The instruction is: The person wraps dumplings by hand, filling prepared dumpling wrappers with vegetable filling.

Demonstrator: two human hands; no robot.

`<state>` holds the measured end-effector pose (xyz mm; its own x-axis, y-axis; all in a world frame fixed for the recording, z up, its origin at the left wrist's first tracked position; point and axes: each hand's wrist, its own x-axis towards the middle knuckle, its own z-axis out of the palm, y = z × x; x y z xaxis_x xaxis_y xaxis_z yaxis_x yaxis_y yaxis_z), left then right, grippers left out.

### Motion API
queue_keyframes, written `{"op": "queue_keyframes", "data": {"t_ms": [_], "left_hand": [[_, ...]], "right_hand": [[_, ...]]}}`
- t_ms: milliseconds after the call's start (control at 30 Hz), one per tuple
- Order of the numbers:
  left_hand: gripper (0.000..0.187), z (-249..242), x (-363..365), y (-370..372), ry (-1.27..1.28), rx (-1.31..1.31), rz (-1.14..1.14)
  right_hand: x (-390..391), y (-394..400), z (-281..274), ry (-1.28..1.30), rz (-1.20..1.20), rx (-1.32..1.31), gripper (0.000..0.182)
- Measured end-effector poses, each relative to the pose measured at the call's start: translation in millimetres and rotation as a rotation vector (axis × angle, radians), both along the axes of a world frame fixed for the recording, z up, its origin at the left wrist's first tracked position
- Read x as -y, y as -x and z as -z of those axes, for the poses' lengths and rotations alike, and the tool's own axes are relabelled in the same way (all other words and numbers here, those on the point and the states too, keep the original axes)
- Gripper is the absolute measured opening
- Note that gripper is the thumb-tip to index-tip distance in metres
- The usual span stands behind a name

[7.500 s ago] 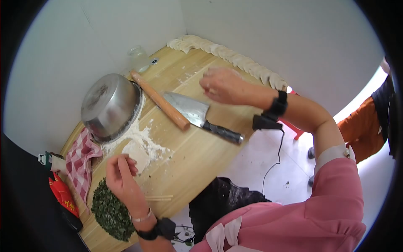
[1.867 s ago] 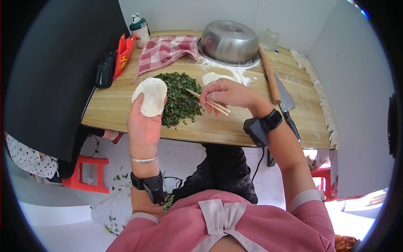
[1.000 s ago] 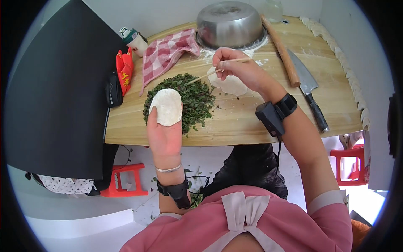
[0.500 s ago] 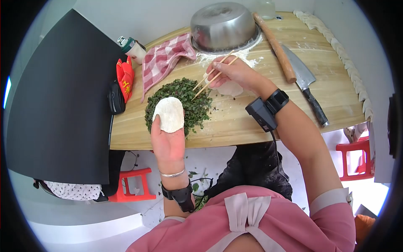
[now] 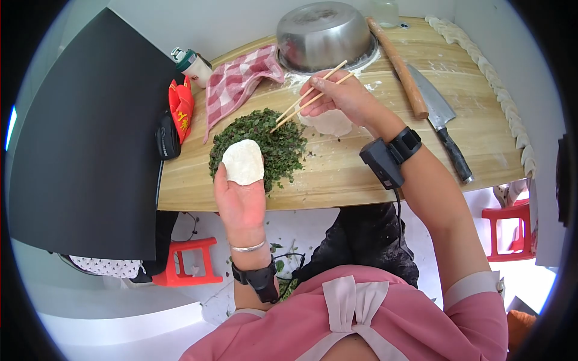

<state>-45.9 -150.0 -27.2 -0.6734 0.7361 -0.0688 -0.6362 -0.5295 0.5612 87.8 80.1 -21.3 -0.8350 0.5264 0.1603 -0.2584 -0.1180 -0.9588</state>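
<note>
A flat, pale dough wrapper (image 5: 244,162) rests on the palm and fingers of my left hand (image 5: 239,203), with the thumb along its left edge. Behind it lies a heap of chopped green leaves (image 5: 253,129) on the wooden table. My right hand (image 5: 337,96) is closed around a pair of wooden chopsticks (image 5: 304,102), whose tips reach into the right part of the heap. More flat dough (image 5: 330,123) lies on the table beneath my right hand, partly hidden by it.
An upturned steel bowl (image 5: 325,37) sits at the back amid flour. Right of it lie a rolling pin (image 5: 397,67) and a cleaver (image 5: 436,108). Folded dumplings (image 5: 497,81) line the right edge. A checked cloth (image 5: 241,78), a bottle (image 5: 194,66) and a red packet (image 5: 180,107) are at left.
My right hand has shifted slightly right and the chopsticks' tips have moved a little left and up in the leaf heap. My left hand with the wrapper is nearly still.
</note>
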Motion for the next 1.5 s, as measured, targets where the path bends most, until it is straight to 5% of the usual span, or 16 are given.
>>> {"op": "queue_keyframes", "data": {"t_ms": [433, 667, 767, 967, 1500], "left_hand": [[0.045, 2, -34, -14, -0.043, 0.232, 0.124], [0.044, 6, -26, -10, -0.092, 0.258, 0.138], [0.041, 5, -20, -5, -0.066, 0.245, 0.108], [0.04, -4, -11, -6, -0.09, 0.218, 0.066], [0.041, -3, -6, -1, -0.096, 0.183, 0.076]], "right_hand": [[16, -7, -20, -0.035, -0.176, -0.115, 0.028], [6, -6, -18, -0.001, -0.039, -0.191, 0.03], [-11, -10, -12, 0.051, 0.095, -0.129, 0.026], [-22, -9, 7, -0.043, -0.018, 0.194, 0.022], [-13, -6, 0, 0.048, 0.097, 0.089, 0.025]]}}
